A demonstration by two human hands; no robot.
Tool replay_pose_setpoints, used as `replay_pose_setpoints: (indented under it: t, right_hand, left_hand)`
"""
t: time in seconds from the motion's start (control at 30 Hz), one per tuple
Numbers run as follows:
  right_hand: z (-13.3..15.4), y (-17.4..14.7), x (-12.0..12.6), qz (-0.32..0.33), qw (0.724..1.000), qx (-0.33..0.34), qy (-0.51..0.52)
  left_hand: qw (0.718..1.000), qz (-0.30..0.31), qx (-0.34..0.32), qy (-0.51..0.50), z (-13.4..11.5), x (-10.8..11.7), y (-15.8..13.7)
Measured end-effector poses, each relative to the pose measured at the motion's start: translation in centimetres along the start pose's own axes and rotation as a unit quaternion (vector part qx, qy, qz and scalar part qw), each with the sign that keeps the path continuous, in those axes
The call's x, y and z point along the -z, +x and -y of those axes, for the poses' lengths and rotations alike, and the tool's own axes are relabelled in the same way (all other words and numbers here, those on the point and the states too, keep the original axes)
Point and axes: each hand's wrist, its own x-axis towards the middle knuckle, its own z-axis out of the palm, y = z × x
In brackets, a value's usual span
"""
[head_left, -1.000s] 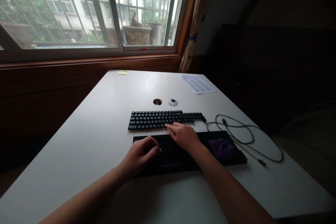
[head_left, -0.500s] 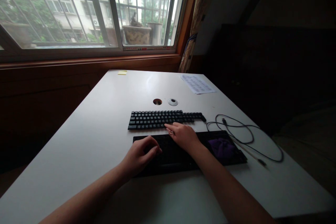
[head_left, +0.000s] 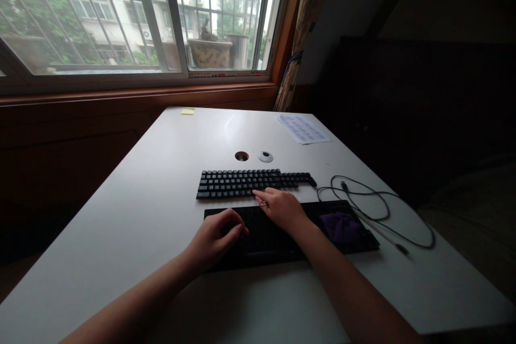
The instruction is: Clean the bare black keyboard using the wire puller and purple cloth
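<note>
Rows of dark keycaps (head_left: 237, 183) lie on the white table, laid out like a keyboard. Just below them is a black keyboard base (head_left: 278, 257), its surface too dark to make out clearly. My right hand (head_left: 282, 207), a ring on one finger, reaches over the base. Its stretched fingertips touch the bottom keycap row near the middle. My left hand (head_left: 220, 234) rests on the left part of the base with its fingers curled in and thumb close to them. Anything between those fingers is hidden. A purple cloth (head_left: 341, 227) lies bunched on the base's right end.
A black cable (head_left: 389, 209) loops at the right of the white table (head_left: 133, 209). Farther back are a cable hole (head_left: 242, 156), a round white cover (head_left: 265, 157), printed papers (head_left: 304, 129) and a yellow sticky note (head_left: 187, 111). A barred window (head_left: 133, 16) stands beyond.
</note>
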Motion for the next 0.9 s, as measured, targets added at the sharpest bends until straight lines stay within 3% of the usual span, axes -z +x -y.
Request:
replay_pose_setpoints:
  t: [0.23, 0.5, 0.7, 0.9]
  right_hand:
    - [-0.1, -0.1, 0.1, -0.027, 1.000, 0.006, 0.014]
    - [-1.6, -0.1, 0.2, -0.125, 0.988, 0.017, 0.094]
    - [-2.6, -0.7, 3.0, -0.188, 0.960, 0.025, 0.204]
    - [-2.5, -3.4, 6.1, -0.240, 0.926, -0.049, 0.286]
  left_hand:
    - [1.000, -0.003, 0.003, -0.004, 0.0, 0.0, -0.1]
    - [1.000, -0.001, -0.002, -0.008, 0.2, 0.0, -0.1]
    - [1.000, 0.004, -0.010, 0.012, 0.2, 0.0, -0.2]
    - [0.998, 0.009, -0.028, 0.055, 0.4, -0.2, -0.4]
